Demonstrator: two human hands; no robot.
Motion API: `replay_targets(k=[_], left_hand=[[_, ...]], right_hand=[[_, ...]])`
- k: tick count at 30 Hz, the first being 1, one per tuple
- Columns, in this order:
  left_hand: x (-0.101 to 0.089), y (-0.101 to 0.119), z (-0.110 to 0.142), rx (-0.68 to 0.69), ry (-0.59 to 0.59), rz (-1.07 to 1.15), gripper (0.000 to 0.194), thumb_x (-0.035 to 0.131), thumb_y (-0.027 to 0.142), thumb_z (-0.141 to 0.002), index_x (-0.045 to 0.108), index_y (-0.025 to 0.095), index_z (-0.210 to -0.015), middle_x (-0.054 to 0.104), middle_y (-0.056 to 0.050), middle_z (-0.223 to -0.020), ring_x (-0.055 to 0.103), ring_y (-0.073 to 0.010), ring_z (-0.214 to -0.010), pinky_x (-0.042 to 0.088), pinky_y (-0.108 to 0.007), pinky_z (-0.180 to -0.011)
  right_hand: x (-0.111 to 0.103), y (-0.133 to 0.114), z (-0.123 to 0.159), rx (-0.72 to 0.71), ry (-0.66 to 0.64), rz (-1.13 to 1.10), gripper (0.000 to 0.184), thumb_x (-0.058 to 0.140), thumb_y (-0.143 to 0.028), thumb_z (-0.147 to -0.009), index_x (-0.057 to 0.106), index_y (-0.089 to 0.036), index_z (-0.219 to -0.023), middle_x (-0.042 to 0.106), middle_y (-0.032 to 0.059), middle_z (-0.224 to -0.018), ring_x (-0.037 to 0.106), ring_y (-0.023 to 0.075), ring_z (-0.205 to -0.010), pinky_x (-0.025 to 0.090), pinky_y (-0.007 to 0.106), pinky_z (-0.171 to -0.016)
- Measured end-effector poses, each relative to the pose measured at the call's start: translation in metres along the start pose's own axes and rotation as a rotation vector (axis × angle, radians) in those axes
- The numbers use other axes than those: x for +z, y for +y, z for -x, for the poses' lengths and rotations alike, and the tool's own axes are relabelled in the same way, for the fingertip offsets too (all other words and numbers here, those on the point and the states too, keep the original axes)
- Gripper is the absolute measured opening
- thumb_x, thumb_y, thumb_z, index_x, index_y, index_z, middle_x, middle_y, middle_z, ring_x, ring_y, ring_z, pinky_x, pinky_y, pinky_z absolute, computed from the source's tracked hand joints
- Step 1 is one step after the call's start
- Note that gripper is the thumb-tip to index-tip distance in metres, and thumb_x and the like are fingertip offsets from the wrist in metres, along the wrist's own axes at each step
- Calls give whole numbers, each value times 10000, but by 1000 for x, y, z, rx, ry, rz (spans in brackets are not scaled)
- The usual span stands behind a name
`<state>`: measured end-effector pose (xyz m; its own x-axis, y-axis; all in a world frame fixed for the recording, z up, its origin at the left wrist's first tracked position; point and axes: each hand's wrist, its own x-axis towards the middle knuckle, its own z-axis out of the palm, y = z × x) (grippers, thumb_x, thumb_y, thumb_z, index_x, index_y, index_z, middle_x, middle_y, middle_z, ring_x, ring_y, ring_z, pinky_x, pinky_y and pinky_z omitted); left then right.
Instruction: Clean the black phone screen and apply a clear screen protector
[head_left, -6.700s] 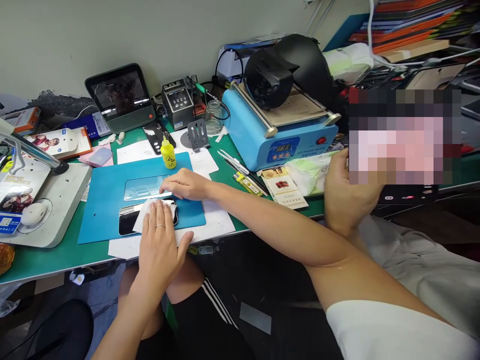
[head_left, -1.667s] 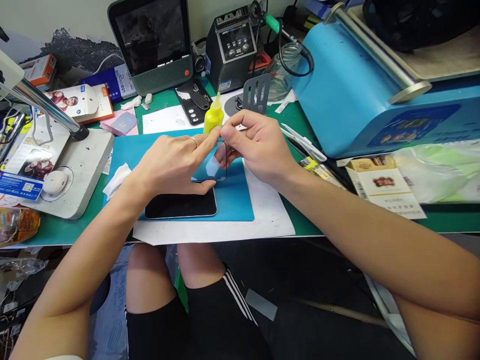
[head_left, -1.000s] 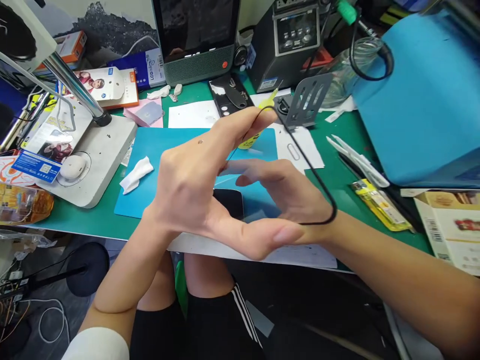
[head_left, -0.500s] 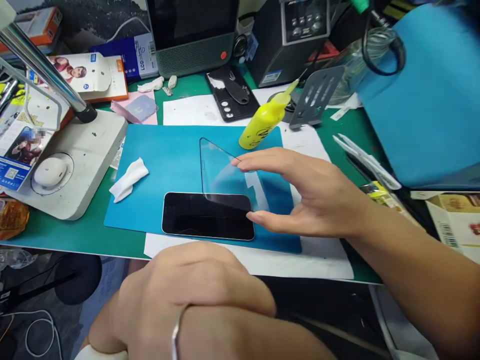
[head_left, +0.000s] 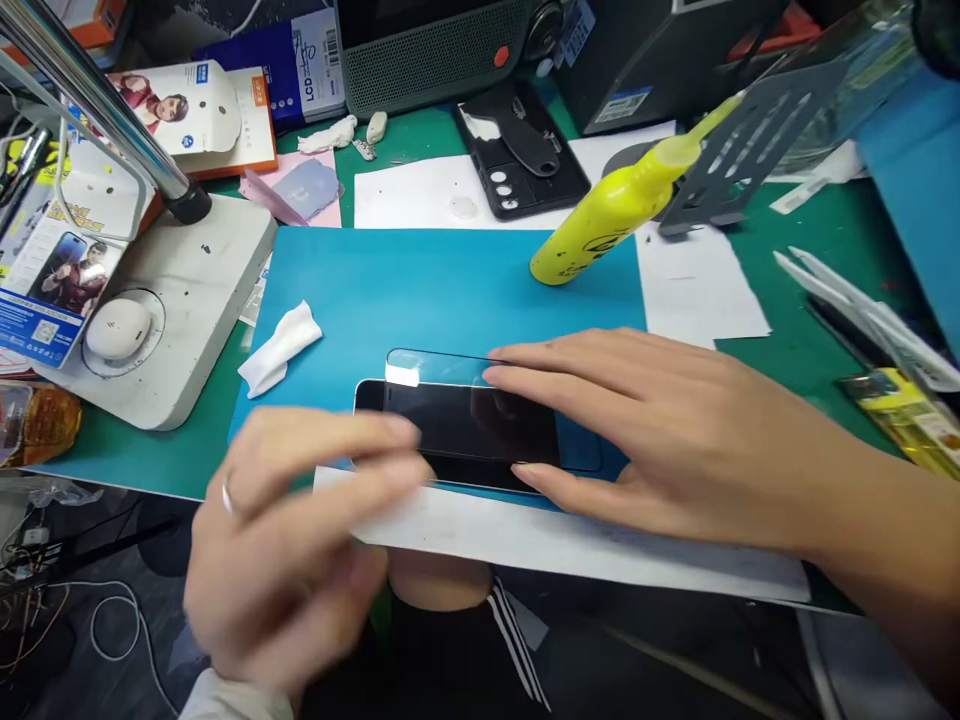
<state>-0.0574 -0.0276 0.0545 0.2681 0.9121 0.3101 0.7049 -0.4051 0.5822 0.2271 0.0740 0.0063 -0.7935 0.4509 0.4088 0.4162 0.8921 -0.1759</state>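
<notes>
A dark-screened phone (head_left: pixel 480 473) lies face up on a blue mat (head_left: pixel 405 290). Just over it is a clear glass screen protector (head_left: pixel 450 369) with a thin black border, shifted toward the far side and the right of the phone. My right hand (head_left: pixel 637 430) grips the protector by its long edges, fingers on the far edge and thumb on the near one. At the phone's near left corner, my left hand (head_left: pixel 315 520), with a ring, is motion-blurred. Its fingers are stretched out and apart from the thumb, with nothing visible between them.
Beyond the right hand stands a yellow squeeze bottle (head_left: pixel 600 225). A crumpled white wipe (head_left: pixel 280 350) lies on the mat's left side. Farther out are a lamp base (head_left: pixel 217 260), a black phone back (head_left: pixel 525 165) and white tweezers (head_left: pixel 862 310).
My right hand has lowered the tilted screen protector to nearly flat over the phone. My left hand has moved up from the near edge to the phone's left end. The view has shifted closer.
</notes>
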Motion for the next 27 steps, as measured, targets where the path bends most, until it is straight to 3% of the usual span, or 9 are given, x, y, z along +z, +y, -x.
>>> replay_targets(k=[1, 4, 7, 13, 17, 27], left_hand=[[1, -11, -4, 13, 42, -38, 470, 560, 303, -987, 559, 425, -1441, 693, -24, -1341, 673, -294, -1224, 578, -516, -1037], [3, -39, -16, 16, -151, -134, 692, 760, 448, -920, 486, 275, -1532, 557, -116, -1556, 543, -355, -1414, 471, -528, -1169], [7, -52, -23, -13, -249, -99, 888, 810, 575, -863, 404, 234, -1576, 512, -149, -1609, 492, -367, -1470, 430, -526, -1198], [10, -52, -24, 35, -296, 2, 709, 764, 544, -928, 450, 259, -1496, 604, -109, -1537, 587, -294, -1380, 467, -431, -1110], [11, -54, -23, 43, -299, -20, 576, 709, 489, -985, 482, 243, -1454, 667, -98, -1455, 616, -283, -1325, 485, -431, -1064], [12, -57, -20, 43, -307, -1, 461, 672, 441, -1019, 539, 211, -1396, 692, -82, -1431, 610, -275, -1332, 498, -425, -1067]], right_hand=[[2, 0, 0, -4, 4, -6, 472, 639, -441, -942, 642, -148, -1312, 767, 177, -1235, 757, 355, -1001, 632, 502, -736], [7, -5, 1, 2, 17, 0, 502, 650, -443, -923, 651, -153, -1332, 765, 189, -1243, 760, 368, -1026, 653, 503, -729], [11, -12, 1, 2, 47, 11, 504, 670, -434, -905, 665, -138, -1313, 768, 201, -1226, 757, 382, -1038, 662, 513, -719], [19, -17, 0, -12, 24, -14, 517, 698, -455, -881, 697, -127, -1280, 761, 204, -1252, 735, 385, -1067, 657, 532, -762], [22, -15, 4, 19, 4, -50, 574, 713, -461, -863, 677, -176, -1361, 742, 165, -1322, 718, 381, -1111, 640, 536, -801], [19, -16, 14, 30, -33, -72, 929, 775, -344, -763, 451, -225, -1625, 671, 106, -1472, 734, 389, -972, 648, 591, -642]])
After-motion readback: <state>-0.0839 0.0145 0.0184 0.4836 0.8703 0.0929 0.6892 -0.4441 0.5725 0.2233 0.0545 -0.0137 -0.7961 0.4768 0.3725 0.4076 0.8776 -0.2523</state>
